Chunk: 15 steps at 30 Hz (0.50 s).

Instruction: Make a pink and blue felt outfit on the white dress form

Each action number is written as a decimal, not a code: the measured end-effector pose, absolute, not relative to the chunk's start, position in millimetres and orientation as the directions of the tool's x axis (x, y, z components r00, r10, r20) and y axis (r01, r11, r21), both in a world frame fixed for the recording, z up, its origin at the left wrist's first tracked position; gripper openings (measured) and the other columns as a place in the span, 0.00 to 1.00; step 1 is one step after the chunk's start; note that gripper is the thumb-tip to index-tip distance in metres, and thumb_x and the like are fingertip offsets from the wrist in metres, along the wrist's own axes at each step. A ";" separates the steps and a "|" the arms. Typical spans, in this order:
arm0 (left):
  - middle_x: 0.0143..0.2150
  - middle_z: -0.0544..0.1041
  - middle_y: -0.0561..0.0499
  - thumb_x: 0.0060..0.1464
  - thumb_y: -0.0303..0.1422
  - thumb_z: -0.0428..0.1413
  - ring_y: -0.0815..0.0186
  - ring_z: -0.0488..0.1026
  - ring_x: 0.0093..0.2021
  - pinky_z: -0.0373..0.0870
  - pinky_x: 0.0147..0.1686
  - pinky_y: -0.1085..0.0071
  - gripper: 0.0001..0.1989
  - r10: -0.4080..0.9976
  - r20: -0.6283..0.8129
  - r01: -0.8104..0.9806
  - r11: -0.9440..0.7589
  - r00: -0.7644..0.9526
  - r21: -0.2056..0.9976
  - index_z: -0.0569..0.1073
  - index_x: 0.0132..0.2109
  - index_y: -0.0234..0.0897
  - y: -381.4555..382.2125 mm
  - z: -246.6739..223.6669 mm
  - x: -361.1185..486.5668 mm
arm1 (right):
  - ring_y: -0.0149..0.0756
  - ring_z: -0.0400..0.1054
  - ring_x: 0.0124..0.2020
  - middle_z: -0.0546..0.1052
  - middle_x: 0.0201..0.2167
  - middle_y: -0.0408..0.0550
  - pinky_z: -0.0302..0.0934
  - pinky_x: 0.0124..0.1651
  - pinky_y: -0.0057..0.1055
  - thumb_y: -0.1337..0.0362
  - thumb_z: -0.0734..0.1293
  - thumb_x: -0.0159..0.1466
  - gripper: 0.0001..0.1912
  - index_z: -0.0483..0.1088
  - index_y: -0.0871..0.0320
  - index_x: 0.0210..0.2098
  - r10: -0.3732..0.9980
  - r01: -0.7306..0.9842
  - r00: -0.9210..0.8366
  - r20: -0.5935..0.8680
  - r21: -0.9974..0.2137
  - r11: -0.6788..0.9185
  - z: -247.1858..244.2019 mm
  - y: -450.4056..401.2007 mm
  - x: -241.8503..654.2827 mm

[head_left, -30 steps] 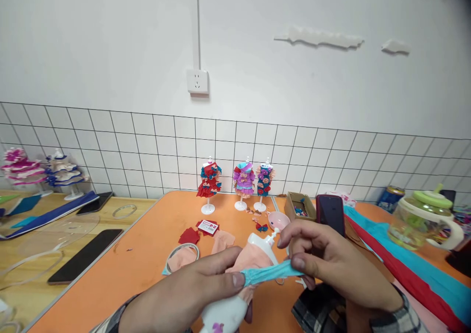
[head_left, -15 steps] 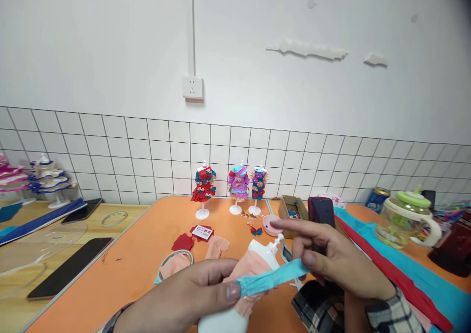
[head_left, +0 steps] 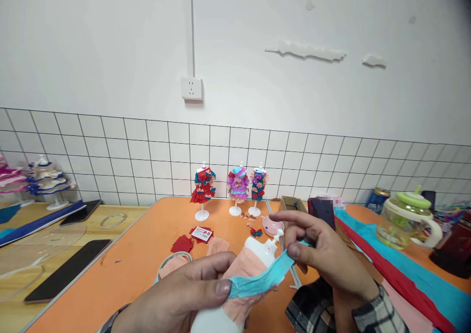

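Note:
My left hand (head_left: 191,286) is wrapped round a small white dress form (head_left: 257,247), tilted to the right, with peach crepe paper (head_left: 243,269) round its body. Its thumb presses one end of a light blue crepe paper strip (head_left: 257,285) against the front of the form. The strip runs up to the right across the chest. Between thumb and fingers, my right hand (head_left: 316,249) pinches the strip's other end, its index finger stretched out beside the form's neck. Part of the form's back is hidden by my left hand.
Three dressed mini forms (head_left: 203,188) stand by the tiled wall. Red paper pieces (head_left: 182,243), a tape roll (head_left: 176,260), a pink dish (head_left: 273,226), a cardboard box (head_left: 292,204) and a phone (head_left: 322,211) lie around. At right are long crepe strips (head_left: 405,249) and a jug (head_left: 401,222).
My right hand has moved slightly left and down with the strip's end, and the strip now sags in a curve. The dress form has shifted slightly left.

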<state>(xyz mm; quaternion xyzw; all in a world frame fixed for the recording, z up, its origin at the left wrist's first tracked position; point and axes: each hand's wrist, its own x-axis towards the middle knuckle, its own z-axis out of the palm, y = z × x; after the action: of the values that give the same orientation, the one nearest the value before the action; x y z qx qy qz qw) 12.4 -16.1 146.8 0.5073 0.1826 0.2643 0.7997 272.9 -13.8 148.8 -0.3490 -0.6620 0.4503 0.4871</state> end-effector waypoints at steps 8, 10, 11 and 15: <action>0.36 0.74 0.48 0.52 0.42 0.62 0.65 0.74 0.35 0.69 0.37 0.70 0.18 0.603 0.046 -0.319 0.354 0.796 0.879 0.75 0.44 0.34 -11.5 134.1 13.6 | 0.27 0.68 0.20 0.71 0.22 0.40 0.64 0.19 0.20 0.54 0.76 0.52 0.23 0.72 0.59 0.43 0.903 -0.305 -0.343 0.260 -0.940 0.155 134.1 0.4 242.0; 0.34 0.73 0.49 0.52 0.42 0.62 0.64 0.75 0.35 0.71 0.36 0.70 0.18 0.589 0.056 -0.329 0.368 0.806 0.870 0.75 0.44 0.34 -9.6 131.7 15.1 | 0.27 0.68 0.20 0.72 0.22 0.41 0.63 0.19 0.19 0.54 0.77 0.51 0.22 0.72 0.59 0.39 0.895 -0.382 -0.372 0.248 -0.919 0.096 130.4 1.8 231.3; 0.34 0.73 0.49 0.52 0.42 0.62 0.64 0.75 0.35 0.71 0.35 0.70 0.18 0.590 0.064 -0.341 0.371 0.805 0.864 0.74 0.44 0.34 -8.9 131.0 16.2 | 0.26 0.68 0.20 0.72 0.22 0.41 0.63 0.18 0.18 0.53 0.77 0.51 0.21 0.71 0.60 0.36 0.888 -0.408 -0.393 0.239 -0.911 0.065 128.4 2.1 226.0; 0.33 0.74 0.45 0.59 0.42 0.55 0.65 0.75 0.29 0.71 0.21 0.76 0.16 0.662 0.070 -0.393 0.353 0.746 0.849 0.73 0.42 0.31 -7.9 130.8 21.6 | 0.26 0.68 0.19 0.72 0.22 0.42 0.61 0.17 0.17 0.50 0.76 0.50 0.23 0.68 0.60 0.34 0.862 -0.464 -0.455 0.224 -0.885 -0.015 119.4 1.1 205.4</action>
<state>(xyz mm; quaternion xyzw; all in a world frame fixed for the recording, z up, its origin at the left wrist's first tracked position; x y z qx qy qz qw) 21.6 -7.9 130.8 0.4662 0.1442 0.3256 0.8099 205.4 1.1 119.4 -0.1956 -0.5081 0.6849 0.4842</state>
